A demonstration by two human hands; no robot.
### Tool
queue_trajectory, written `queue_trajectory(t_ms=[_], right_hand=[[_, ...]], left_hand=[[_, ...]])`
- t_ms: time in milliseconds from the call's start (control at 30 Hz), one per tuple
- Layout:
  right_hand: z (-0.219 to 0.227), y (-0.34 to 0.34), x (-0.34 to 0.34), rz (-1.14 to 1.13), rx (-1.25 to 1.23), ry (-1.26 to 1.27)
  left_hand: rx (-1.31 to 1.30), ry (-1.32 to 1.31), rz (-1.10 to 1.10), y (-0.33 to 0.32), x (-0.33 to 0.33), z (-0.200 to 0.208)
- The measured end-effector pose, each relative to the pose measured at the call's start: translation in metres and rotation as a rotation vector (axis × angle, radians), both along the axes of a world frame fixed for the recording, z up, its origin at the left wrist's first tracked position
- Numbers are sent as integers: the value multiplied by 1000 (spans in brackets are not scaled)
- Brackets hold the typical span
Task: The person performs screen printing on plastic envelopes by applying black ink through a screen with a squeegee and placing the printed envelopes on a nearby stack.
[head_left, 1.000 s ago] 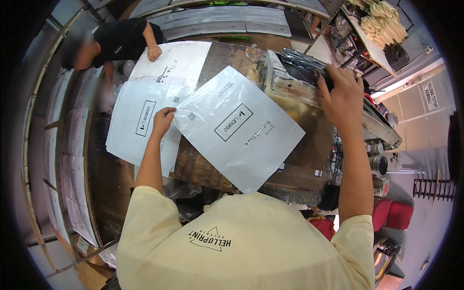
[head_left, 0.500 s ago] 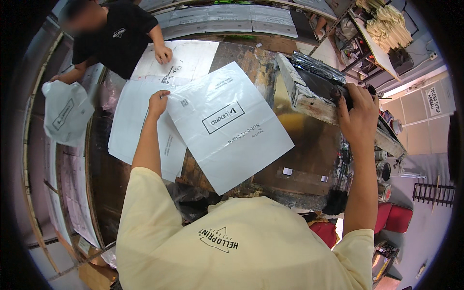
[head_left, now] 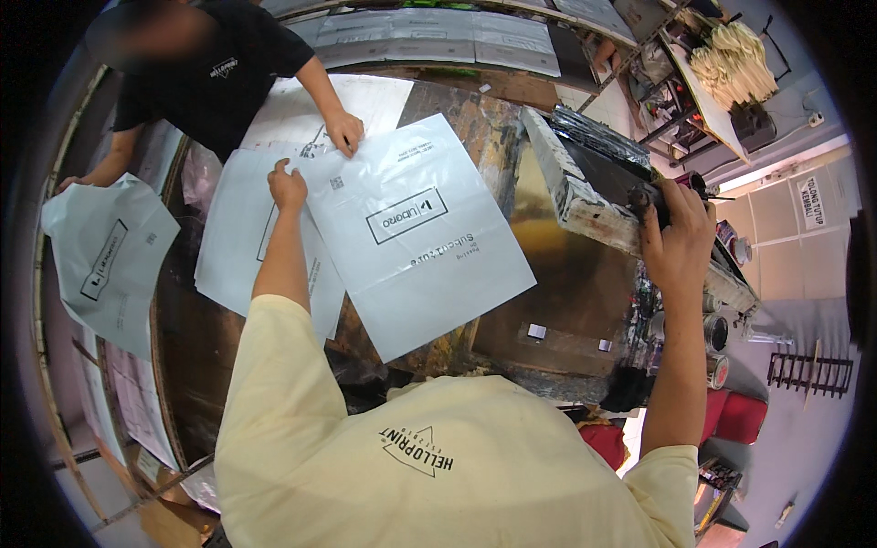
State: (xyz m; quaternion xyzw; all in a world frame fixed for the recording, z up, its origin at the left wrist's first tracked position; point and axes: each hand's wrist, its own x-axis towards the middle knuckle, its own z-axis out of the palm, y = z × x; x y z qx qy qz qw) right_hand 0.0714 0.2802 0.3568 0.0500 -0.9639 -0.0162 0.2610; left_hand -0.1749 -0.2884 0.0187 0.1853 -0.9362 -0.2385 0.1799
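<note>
A white plastic bag (head_left: 448,274) with black print lies slantwise at the middle of the worktable. My left hand (head_left: 288,189) is at its upper left corner, over a stack of white printed bags (head_left: 224,219); thumb and forefinger look slightly apart. On the right, my right hand (head_left: 681,228) grips the near side of a tilted screen-printing frame (head_left: 598,228), its rim smeared with black ink. Dark stains cover the fingertips, and what lies beneath them is partly hidden. A co-worker's hand (head_left: 344,132) touches the bag's upper edge.
Opposite on the left, a co-worker in a black shirt (head_left: 206,82) holds another printed bag (head_left: 110,256) beside a rack (head_left: 169,393). More printed sheets (head_left: 438,36) lie on a far shelf. Ink cans (head_left: 715,332) stand beyond my right forearm. Two small pale squares (head_left: 537,331) mark the brown printing surface.
The bag has shifted left and turned slightly, and my left hand has moved left, its pinch loosening. The co-worker's hand has come to the bag's upper edge; their other bag has swung outward.
</note>
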Motion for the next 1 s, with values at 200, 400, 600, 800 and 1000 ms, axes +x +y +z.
queue_trajectory(t_ms=[200, 400, 600, 800, 1000], right_hand=[[-4, 3, -3, -21, -4, 7], [-2, -1, 5, -25, -35, 28], [2, -5, 7, 5, -65, 74], [-4, -4, 10, 15, -78, 92], [-35, -2, 24, 34, -40, 167]], left_hand=[[187, 386, -154, 114, 151, 23], [514, -312, -858, 240, 353, 70], [407, -317, -1144, 230, 365, 138], [313, 181, -1155, 230, 333, 226], [-9, 653, -1191, 305, 298, 283]])
